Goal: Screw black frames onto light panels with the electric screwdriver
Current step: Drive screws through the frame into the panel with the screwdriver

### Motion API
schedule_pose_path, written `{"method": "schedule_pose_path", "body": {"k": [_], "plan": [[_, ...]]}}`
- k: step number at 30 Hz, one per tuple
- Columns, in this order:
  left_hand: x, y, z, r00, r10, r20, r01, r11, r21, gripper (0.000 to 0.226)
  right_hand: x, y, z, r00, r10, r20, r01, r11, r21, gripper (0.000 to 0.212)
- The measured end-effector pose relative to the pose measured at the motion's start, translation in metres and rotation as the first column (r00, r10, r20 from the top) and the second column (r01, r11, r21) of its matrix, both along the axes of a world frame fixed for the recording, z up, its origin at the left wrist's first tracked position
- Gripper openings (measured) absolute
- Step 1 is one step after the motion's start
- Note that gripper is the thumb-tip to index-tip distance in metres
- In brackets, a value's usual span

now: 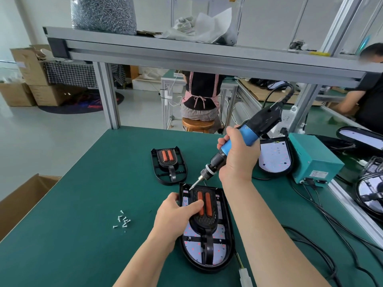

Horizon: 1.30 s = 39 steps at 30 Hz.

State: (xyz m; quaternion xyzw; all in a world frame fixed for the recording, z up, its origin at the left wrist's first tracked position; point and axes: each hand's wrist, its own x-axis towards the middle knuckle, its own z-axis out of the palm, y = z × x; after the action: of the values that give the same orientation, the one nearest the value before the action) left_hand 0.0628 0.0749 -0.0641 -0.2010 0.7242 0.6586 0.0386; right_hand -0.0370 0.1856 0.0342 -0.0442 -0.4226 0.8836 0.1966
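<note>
A light panel (217, 248) with a black frame (209, 248) laid on it lies on the green mat (83, 183) near me. My left hand (176, 214) grips the frame's upper left edge, thumb lying across its raised middle beside two orange strips. My right hand (238, 154) grips the blue and black electric screwdriver (234, 146), tilted, with its bit tip at the frame's top left corner. A spare black frame (169, 164) lies farther back. Another light panel (273, 156) sits to the right, behind my right hand.
Several loose screws (122, 220) lie left of the panel. A teal power box (315, 160) with cables (323, 230) stands at the right. A cardboard box (24, 195) sits at the mat's left edge. A metal shelf (186, 52) hangs overhead. Other people work behind and at right.
</note>
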Motion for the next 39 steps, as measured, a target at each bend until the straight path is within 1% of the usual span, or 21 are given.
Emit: {"method": "schedule_pose_path", "body": {"k": [1, 3, 5, 8, 11, 14, 19, 22, 24, 25, 26, 28, 29, 30, 32, 34, 39], "plan": [[0.000, 0.000, -0.001, 1.000, 0.002, -0.008, -0.002, 1.000, 0.007, 0.035, 0.000, -0.004, -0.001, 1.000, 0.011, 0.000, -0.011, 1.000, 0.010, 0.020], [-0.001, -0.001, -0.003, 1.000, 0.005, -0.018, -0.005, 1.000, 0.004, 0.030, 0.000, -0.010, -0.003, 0.999, 0.037, -0.008, -0.037, 0.999, 0.026, 0.020], [-0.001, 0.000, -0.003, 1.000, 0.000, -0.011, 0.000, 1.000, -0.001, 0.033, 0.000, -0.016, -0.005, 0.998, 0.056, -0.016, -0.055, 0.997, 0.054, 0.020], [-0.001, -0.001, -0.005, 1.000, 0.011, -0.011, -0.011, 1.000, 0.001, 0.028, 0.000, -0.022, -0.007, 0.997, 0.073, -0.022, -0.071, 0.993, 0.095, 0.021], [-0.002, -0.001, -0.006, 0.999, 0.030, -0.019, -0.030, 1.000, -0.001, 0.029, -0.001, -0.023, -0.009, 0.997, 0.075, -0.032, -0.071, 0.989, 0.127, 0.023], [-0.002, 0.000, -0.005, 1.000, 0.015, -0.005, -0.015, 1.000, -0.008, 0.030, -0.003, -0.024, -0.011, 0.996, 0.076, -0.050, -0.068, 0.987, 0.146, 0.022], [-0.001, 0.001, -0.002, 1.000, 0.013, 0.004, -0.013, 1.000, -0.005, 0.043, -0.004, -0.028, -0.013, 0.991, 0.109, -0.074, -0.096, 0.982, 0.160, 0.020], [-0.003, 0.000, -0.006, 1.000, 0.026, -0.001, -0.026, 1.000, -0.004, 0.033, -0.004, -0.031, -0.012, 0.983, 0.161, -0.091, -0.137, 0.965, 0.222, 0.020], [-0.003, -0.001, -0.006, 0.999, 0.032, -0.017, -0.031, 0.999, 0.015, 0.032, -0.003, -0.033, -0.012, 0.973, 0.199, -0.113, -0.161, 0.945, 0.284, 0.019], [-0.002, 0.000, -0.004, 0.999, 0.027, -0.021, -0.027, 0.999, 0.022, 0.035, -0.002, -0.034, -0.011, 0.970, 0.211, -0.123, -0.164, 0.936, 0.312, 0.019], [-0.002, 0.001, -0.003, 0.999, 0.026, -0.029, -0.025, 0.999, 0.031, 0.049, -0.002, -0.034, -0.011, 0.967, 0.218, -0.132, -0.163, 0.928, 0.335, 0.018], [-0.001, 0.003, 0.000, 0.999, 0.037, -0.028, -0.036, 0.998, 0.056, 0.088, -0.001, -0.035, -0.011, 0.964, 0.221, -0.146, -0.155, 0.918, 0.364, 0.018], [0.000, 0.003, 0.002, 0.999, 0.042, -0.029, -0.040, 0.997, 0.065, 0.099, 0.000, -0.036, -0.011, 0.963, 0.223, -0.152, -0.153, 0.916, 0.371, 0.017], [0.000, 0.003, 0.003, 0.998, 0.046, -0.034, -0.044, 0.996, 0.074, 0.105, 0.000, -0.036, -0.012, 0.962, 0.224, -0.156, -0.153, 0.915, 0.374, 0.018], [0.000, 0.003, 0.004, 0.998, 0.053, -0.030, -0.050, 0.995, 0.090, 0.110, 0.000, -0.036, -0.013, 0.961, 0.225, -0.162, -0.151, 0.914, 0.377, 0.018], [0.000, 0.003, 0.003, 0.998, 0.057, -0.030, -0.054, 0.995, 0.088, 0.111, 0.000, -0.036, -0.014, 0.961, 0.216, -0.172, -0.138, 0.916, 0.377, 0.019], [-0.002, 0.002, -0.001, 0.997, 0.070, -0.033, -0.066, 0.993, 0.099, 0.103, -0.002, -0.037, -0.016, 0.952, 0.226, -0.208, -0.138, 0.920, 0.367, 0.017]]}}
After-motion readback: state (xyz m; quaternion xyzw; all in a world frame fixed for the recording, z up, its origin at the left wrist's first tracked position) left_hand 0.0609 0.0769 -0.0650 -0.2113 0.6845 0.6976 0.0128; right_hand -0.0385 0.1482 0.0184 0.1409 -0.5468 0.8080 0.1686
